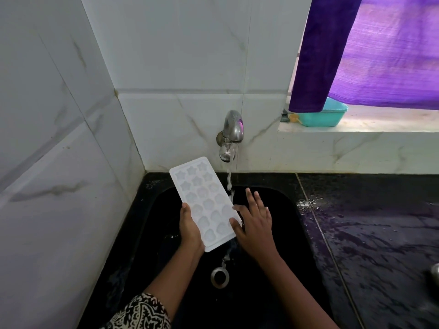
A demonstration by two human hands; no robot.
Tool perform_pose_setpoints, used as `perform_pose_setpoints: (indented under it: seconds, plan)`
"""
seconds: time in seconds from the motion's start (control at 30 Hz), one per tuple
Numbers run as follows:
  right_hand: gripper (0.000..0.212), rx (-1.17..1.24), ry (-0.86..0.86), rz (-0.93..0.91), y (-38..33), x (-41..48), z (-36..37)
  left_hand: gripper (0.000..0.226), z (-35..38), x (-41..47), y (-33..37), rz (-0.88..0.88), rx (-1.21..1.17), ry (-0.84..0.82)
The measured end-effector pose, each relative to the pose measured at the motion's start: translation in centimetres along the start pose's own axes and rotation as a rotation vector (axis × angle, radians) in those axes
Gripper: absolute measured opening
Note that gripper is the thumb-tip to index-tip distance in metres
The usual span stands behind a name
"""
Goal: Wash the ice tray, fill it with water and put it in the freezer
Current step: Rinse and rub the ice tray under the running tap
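A white ice tray (202,200) with star and shell shaped moulds is held over the black sink (280,233), tilted with its far end toward the wall. My left hand (188,230) grips its near left edge, thumb on top. My right hand (255,222) lies at the tray's right edge with fingers straight and spread, thumb touching the rim. Water (230,186) runs from the steel tap (231,134) on the wall, falling just past the tray's right side and down to the drain (219,277).
Wet black counter (368,233) lies to the right of the sink. Tiled walls close in at the left and back. A teal tub (323,115) sits on the window ledge under a purple curtain (370,51). A steel object (436,273) shows at the right edge.
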State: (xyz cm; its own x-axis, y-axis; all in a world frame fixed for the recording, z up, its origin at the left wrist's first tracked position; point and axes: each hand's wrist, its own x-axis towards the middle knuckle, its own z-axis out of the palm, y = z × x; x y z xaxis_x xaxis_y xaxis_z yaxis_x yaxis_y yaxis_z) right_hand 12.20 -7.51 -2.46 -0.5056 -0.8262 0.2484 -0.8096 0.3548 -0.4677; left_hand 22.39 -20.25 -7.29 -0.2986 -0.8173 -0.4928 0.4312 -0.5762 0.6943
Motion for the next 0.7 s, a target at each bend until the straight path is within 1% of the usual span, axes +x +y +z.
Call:
perform_pose_setpoints:
  seconds: [0.1, 0.23, 0.37, 0.43, 0.5, 0.57, 0.63, 0.7]
  plan:
    - [0.055, -0.023, -0.029, -0.021, 0.3, 0.4, 0.1, 0.056, 0.8, 0.1, 0.3, 0.011, -0.022, -0.002]
    - [0.071, -0.082, -0.108, -0.009, -0.3, 1.7, 0.2, 0.058, 1.3, 0.1, 0.1, 0.026, -0.025, -0.012]
    - [0.075, -0.121, -0.145, -0.063, -1.0, 2.1, 0.7, 0.060, 1.4, 0.2, 0.0, 0.040, -0.017, -0.015]
    - [0.075, -0.141, -0.137, -0.069, -0.5, 2.3, 0.5, 0.064, 1.0, 0.4, -0.1, 0.043, -0.012, -0.013]
    - [0.070, -0.167, -0.076, -0.043, -0.5, 2.5, 0.7, 0.065, 1.0, 0.4, -0.3, 0.043, -0.002, 0.000]
    - [0.063, -0.206, -0.009, -0.094, -1.0, 2.3, 1.3, 0.061, 1.1, 0.2, -0.3, 0.048, -0.008, 0.002]
    - [0.064, -0.233, -0.045, -0.157, -0.8, 2.0, 1.9, 0.055, 1.2, 0.4, -0.2, 0.067, -0.023, 0.022]
    - [0.062, -0.233, -0.036, -0.149, 0.1, 2.1, 1.8, 0.058, 0.8, 0.7, -0.2, 0.076, -0.020, 0.028]
